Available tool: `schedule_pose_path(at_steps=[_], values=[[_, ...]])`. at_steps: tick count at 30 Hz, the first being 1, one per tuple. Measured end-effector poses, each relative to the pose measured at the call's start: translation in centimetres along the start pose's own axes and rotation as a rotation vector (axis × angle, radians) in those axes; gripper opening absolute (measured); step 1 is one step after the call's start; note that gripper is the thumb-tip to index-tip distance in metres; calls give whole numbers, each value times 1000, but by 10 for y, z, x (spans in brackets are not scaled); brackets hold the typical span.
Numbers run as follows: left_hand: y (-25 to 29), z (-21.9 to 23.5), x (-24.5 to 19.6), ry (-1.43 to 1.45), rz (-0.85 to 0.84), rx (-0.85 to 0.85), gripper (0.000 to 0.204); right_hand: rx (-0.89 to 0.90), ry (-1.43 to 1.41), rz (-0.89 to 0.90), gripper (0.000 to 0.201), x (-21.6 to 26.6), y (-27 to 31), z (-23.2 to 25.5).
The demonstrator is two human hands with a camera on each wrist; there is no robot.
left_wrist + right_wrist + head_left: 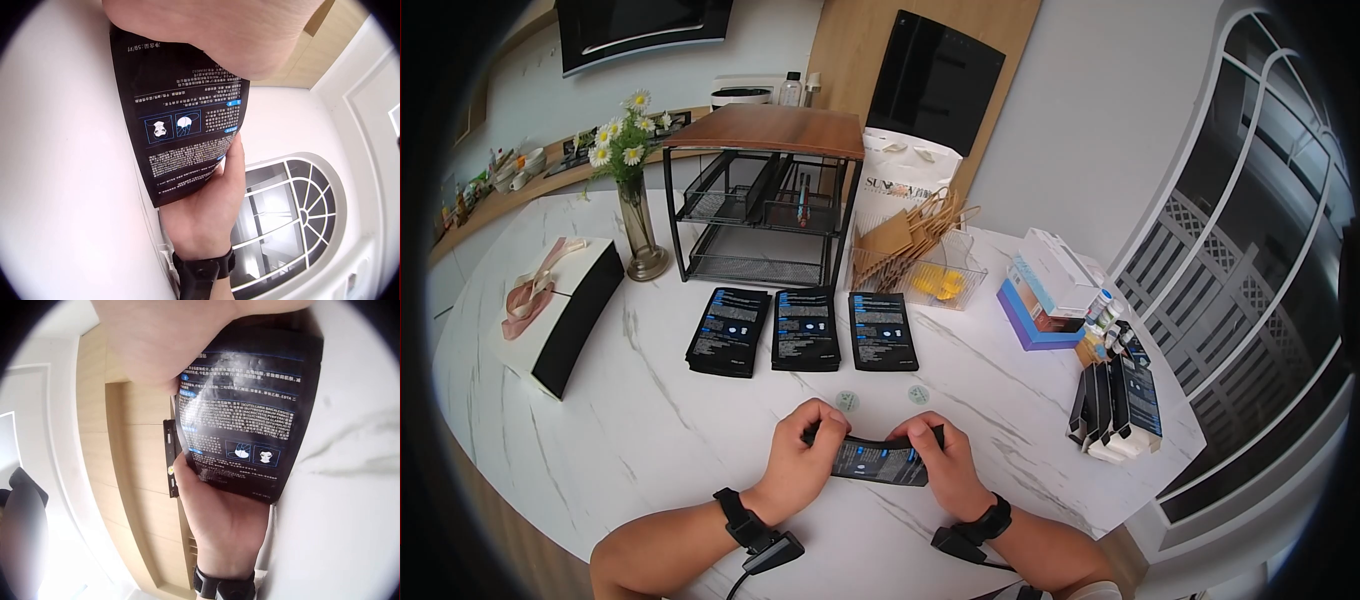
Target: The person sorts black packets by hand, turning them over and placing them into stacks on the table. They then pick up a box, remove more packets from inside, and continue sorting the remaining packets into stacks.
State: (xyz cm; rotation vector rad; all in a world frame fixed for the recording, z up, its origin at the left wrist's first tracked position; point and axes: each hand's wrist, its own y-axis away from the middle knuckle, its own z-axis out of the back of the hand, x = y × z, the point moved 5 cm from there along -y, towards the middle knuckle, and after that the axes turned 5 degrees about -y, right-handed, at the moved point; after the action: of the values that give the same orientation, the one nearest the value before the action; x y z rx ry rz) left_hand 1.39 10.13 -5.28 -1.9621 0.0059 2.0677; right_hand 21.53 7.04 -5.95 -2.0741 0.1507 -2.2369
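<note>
A black printed pouch (880,462) is gripped at its two ends by the left hand (805,458) and the right hand (945,462), just over the marble table. In the left wrist view the pouch (181,119) shows its text and two small pictures, with the right hand (206,209) at its far end. The right wrist view shows the pouch (244,419) slightly bowed, the left hand (222,519) at its far end. Beyond the hands lie three stacks of similar pouches: left (728,332), middle (805,329) and right (883,332).
Two round green stickers (847,401) lie beyond the hands. A white box with a ribbon (550,300) is at left, near a flower vase (640,225). Behind the stacks stand a wire rack (760,135) and clear basket (945,275). Boxes (1050,290) and black cartons (1118,405) are at right.
</note>
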Motion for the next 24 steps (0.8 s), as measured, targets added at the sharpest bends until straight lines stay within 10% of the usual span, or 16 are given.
schedule_pose_path(at_steps=[24], values=[[0, 0, 0, 1, -10, 3, 25, 40, 7, -30, 37, 2, 0, -1]])
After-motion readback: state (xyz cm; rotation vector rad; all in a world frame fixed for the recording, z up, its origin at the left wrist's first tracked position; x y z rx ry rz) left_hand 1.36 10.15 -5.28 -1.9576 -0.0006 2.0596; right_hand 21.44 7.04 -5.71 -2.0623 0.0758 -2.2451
